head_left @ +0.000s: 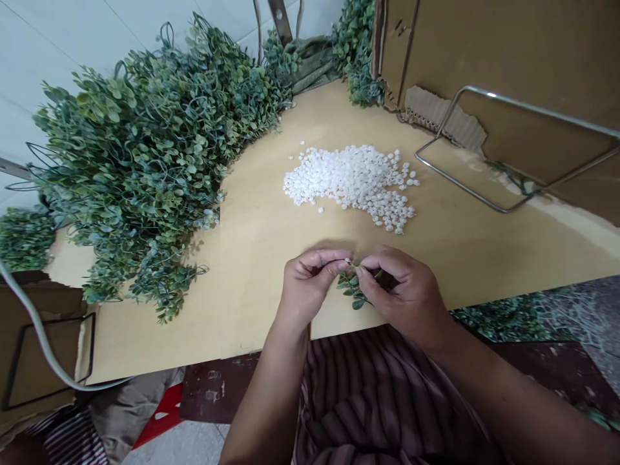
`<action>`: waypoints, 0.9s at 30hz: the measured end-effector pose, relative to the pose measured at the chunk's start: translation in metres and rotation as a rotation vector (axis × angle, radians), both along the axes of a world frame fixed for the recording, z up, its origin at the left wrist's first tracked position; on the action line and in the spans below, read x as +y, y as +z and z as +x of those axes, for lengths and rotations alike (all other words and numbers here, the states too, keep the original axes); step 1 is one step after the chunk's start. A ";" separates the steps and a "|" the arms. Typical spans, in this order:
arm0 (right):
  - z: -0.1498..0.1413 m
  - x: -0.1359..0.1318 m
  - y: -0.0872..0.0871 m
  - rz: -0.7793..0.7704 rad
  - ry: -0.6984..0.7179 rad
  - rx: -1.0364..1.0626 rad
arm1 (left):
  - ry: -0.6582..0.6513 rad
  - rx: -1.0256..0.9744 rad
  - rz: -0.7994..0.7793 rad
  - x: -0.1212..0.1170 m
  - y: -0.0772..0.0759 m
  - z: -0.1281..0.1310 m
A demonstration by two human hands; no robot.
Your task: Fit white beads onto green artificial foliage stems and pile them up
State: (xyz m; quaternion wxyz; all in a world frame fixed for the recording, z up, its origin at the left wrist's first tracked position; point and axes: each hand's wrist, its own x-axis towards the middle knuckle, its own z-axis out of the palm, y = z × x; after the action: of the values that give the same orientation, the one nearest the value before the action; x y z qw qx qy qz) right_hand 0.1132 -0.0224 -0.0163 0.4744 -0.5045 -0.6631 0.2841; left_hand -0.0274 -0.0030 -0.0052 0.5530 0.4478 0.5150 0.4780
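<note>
Close to the table's front edge, my two hands meet in front of my body. My left hand [307,287] is closed in a pinch on a tiny white plastic piece [347,260]. Thumb and forefinger of my right hand [411,290] are closed on the stem of an artificial leaf sprig [357,297], whose small green leaves hang below the fingertips. The stem's end meets the white piece between the fingertips; whether it is inside cannot be made out. Just beyond my hands lies a loose pile of small white plastic pieces [343,174].
A large heap of artificial greenery [159,148] covers the table's left side. A bent metal wire frame [504,210] and a cardboard box [513,58] stand at right. A pale cable [36,323] curves at lower left, near a person's striped clothing [70,439]. More greenery [504,318] lies below the table's edge.
</note>
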 end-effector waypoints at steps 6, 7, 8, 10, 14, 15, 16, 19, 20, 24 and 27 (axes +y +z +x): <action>0.000 0.000 -0.001 0.016 -0.004 -0.007 | 0.012 0.023 0.000 0.000 0.000 0.000; 0.000 0.000 -0.001 0.015 -0.004 -0.006 | 0.013 0.018 -0.001 0.000 0.000 0.000; 0.001 0.000 0.000 0.014 -0.005 -0.006 | 0.014 0.013 0.000 0.000 0.000 0.001; 0.001 -0.001 0.000 0.019 -0.003 -0.006 | 0.013 0.011 0.002 0.000 0.001 0.001; 0.001 -0.001 -0.001 0.022 0.001 -0.014 | 0.009 0.037 0.008 -0.001 0.001 0.000; 0.000 -0.001 -0.001 0.020 0.002 -0.018 | 0.006 0.041 0.008 -0.002 0.001 0.000; 0.000 -0.001 -0.002 0.020 0.002 -0.020 | 0.006 0.041 0.009 -0.002 0.001 0.000; 0.000 -0.001 -0.002 0.025 -0.005 -0.014 | 0.003 0.029 0.010 -0.002 0.001 0.000; 0.000 -0.001 -0.002 0.024 -0.009 -0.012 | 0.000 0.021 0.011 -0.002 0.001 0.000; 0.001 -0.001 -0.002 0.017 -0.011 -0.005 | -0.011 -0.005 0.012 -0.001 0.002 0.001; 0.001 -0.001 -0.002 0.030 -0.009 0.005 | -0.008 -0.009 0.013 -0.002 0.002 0.001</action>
State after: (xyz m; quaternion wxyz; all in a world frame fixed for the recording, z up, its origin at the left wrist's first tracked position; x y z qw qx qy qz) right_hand 0.1141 -0.0236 -0.0184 0.4848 -0.4995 -0.6639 0.2734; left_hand -0.0267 -0.0046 -0.0035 0.5544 0.4513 0.5077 0.4809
